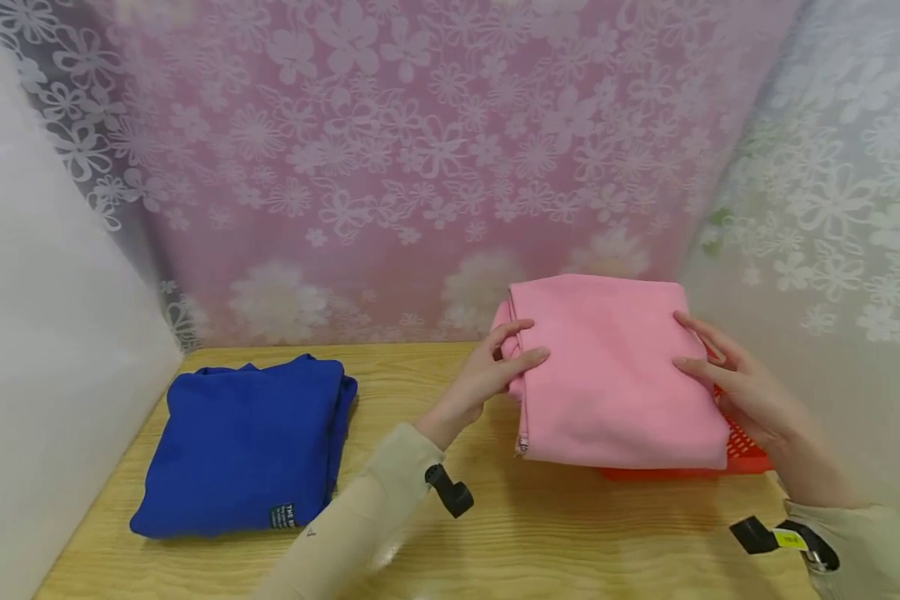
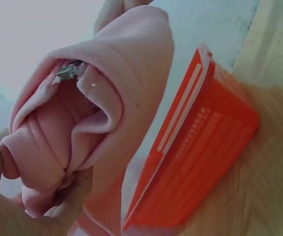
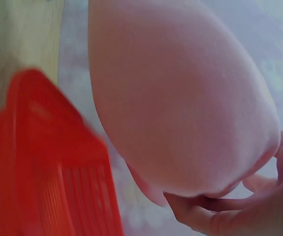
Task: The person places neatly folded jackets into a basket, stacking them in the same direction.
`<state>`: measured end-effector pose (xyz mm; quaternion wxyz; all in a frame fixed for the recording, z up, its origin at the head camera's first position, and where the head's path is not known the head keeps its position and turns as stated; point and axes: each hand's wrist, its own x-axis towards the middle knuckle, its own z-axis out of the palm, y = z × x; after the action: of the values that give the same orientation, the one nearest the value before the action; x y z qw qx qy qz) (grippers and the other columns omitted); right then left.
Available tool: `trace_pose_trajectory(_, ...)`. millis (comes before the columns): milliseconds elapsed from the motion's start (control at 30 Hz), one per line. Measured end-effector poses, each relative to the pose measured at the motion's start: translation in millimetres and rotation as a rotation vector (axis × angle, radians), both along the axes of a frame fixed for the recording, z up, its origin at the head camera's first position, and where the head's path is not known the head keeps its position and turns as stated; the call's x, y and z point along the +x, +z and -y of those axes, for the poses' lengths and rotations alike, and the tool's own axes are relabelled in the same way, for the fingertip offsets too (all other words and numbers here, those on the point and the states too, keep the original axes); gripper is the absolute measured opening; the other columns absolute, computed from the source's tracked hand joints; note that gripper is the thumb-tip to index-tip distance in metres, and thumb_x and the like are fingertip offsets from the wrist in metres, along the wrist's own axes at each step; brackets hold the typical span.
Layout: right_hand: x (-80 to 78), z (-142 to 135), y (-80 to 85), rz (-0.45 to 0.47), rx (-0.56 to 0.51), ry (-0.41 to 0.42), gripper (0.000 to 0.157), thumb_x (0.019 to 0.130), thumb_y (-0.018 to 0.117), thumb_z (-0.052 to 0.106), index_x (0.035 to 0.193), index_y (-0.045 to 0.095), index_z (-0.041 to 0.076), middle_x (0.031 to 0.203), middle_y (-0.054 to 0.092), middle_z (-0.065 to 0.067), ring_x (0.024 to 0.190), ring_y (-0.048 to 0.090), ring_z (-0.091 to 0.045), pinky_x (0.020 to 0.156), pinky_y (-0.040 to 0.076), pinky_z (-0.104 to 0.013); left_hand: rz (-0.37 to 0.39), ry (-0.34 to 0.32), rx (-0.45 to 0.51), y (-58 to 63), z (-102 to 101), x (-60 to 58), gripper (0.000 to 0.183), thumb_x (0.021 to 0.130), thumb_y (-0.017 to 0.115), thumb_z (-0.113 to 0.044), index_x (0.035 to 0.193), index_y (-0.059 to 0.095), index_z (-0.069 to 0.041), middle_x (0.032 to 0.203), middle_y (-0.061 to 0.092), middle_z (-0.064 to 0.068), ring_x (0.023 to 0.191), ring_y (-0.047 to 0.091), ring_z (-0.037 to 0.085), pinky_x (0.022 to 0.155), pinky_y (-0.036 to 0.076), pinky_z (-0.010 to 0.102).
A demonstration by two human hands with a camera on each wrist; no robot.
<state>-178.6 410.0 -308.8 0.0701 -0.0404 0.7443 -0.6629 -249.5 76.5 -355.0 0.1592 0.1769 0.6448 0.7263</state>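
Note:
A folded pink garment is held up between both hands, overlapping a red plastic basket in the head view. My left hand grips its left edge, thumb on top and fingers partly hidden by the cloth. At the right edge, my right hand holds the folds the same way, fingers curling underneath in the right wrist view. The left wrist view shows the garment's rolled layers with a small metal zipper piece inside. Beneath and beside the cloth stands the basket's slotted wall.
A folded blue garment with a dark printed label lies on the left of the wooden table. Flower-patterned curtains close off the back and the right side; a plain white sheet stands at left.

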Motion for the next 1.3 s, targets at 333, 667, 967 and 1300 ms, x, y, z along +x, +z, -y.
trace_pose_trajectory(333, -10.4, -66, 26.7, -0.003, 0.079, -0.052, 0.064, 0.107, 0.050, 0.008, 0.159, 0.031, 0.039, 0.121, 0.060, 0.022, 0.083, 0.069, -0.013, 0.062, 0.058, -0.032, -0.081, 0.001, 0.007, -9.6, -70, -7.4, 0.059, 0.092, 0.075, -0.035, 0.145, 0.051, -0.041, 0.141, 0.051, -0.004, 0.114, 0.054, 0.009, 0.092, 0.052, 0.027)
trace_pose_trajectory(667, -38.5, -103, 7.3, 0.066, 0.264, -0.103, 0.063, 0.107, 0.053, 0.018, 0.159, 0.029, 0.043, 0.111, 0.060, 0.030, 0.085, 0.067, -0.009, 0.069, 0.059, -0.030, -0.035, 0.071, -0.109, -30.3, -122, -9.7, 0.073, 0.091, 0.077, -0.027, 0.154, 0.043, -0.029, 0.154, 0.045, 0.001, 0.133, 0.046, 0.013, 0.112, 0.041, 0.033)
trace_pose_trajectory(967, -58.6, -108, -46.7, 0.104, 0.392, -0.056, 0.062, 0.107, 0.051, 0.032, 0.162, 0.021, 0.040, 0.161, 0.021, -0.011, 0.102, 0.056, -0.001, 0.082, 0.053, -0.020, 0.041, 0.167, -0.184, -38.0, -137, 1.9, 0.072, 0.090, 0.078, -0.019, 0.154, 0.043, -0.016, 0.153, 0.047, 0.008, 0.140, 0.044, 0.025, 0.115, 0.038, 0.043)
trace_pose_trajectory(1300, -55.0, -100, -71.6, 0.037, 0.522, -0.032, 0.075, 0.105, 0.055, 0.035, 0.164, 0.012, 0.017, 0.164, -0.003, -0.032, 0.144, 0.001, -0.057, 0.110, 0.009, -0.078, -0.018, 0.130, -0.490, -26.7, -149, 13.1, 0.080, 0.093, 0.074, -0.032, 0.160, 0.032, -0.018, 0.152, 0.051, 0.006, 0.132, 0.054, 0.021, 0.110, 0.044, 0.037)
